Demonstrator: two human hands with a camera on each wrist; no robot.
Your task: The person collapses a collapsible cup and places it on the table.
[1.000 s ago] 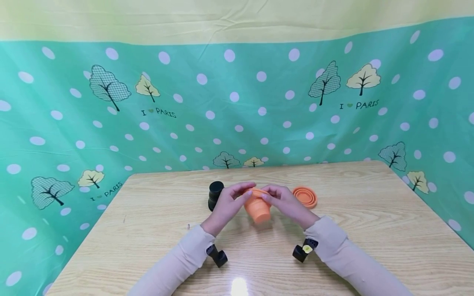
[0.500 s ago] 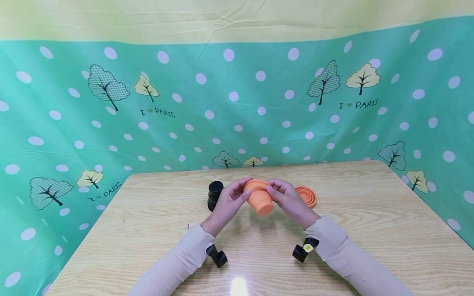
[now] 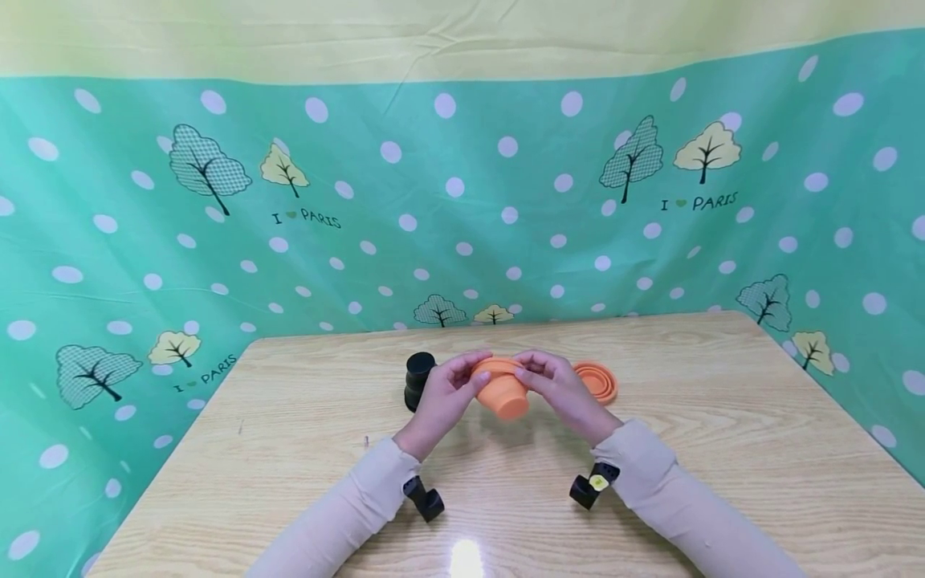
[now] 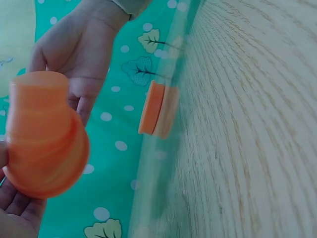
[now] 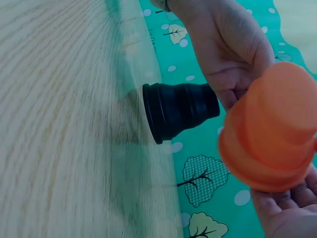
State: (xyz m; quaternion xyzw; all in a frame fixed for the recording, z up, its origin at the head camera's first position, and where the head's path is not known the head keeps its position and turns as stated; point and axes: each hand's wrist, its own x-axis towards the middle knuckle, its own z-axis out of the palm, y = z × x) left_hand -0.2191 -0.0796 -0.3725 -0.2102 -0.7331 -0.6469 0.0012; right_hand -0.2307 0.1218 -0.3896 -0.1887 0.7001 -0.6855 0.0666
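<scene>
At the near edge, two pale sleeves [image 3: 650,482] lay over the tabletop [image 3: 289,449], each with a black wrist camera [image 3: 425,499] at the cuff. Beyond them, the left hand [image 3: 444,393] and right hand [image 3: 564,393] held one orange cup [image 3: 503,393] between them, each pinching the wide rim from its own side with the thumb toward the wearer. The cup was raised above the tabletop and tilted, its narrow base toward the wearer and its mouth turned away, so its interior was hidden in all three views. On the tabletop, just beyond the left hand, a black cup [image 3: 417,377] stood inverted, wide end down and stepped sides narrowing upward; its inside was likewise hidden. Just beyond the right hand, a flat cup [image 3: 596,382], also orange, lay low on the tabletop, its concentric rings nested around an orange centre. Farthest back hung a green curtain [image 3: 462,160] with pale dots, printed trees and a yellow upper band.
</scene>
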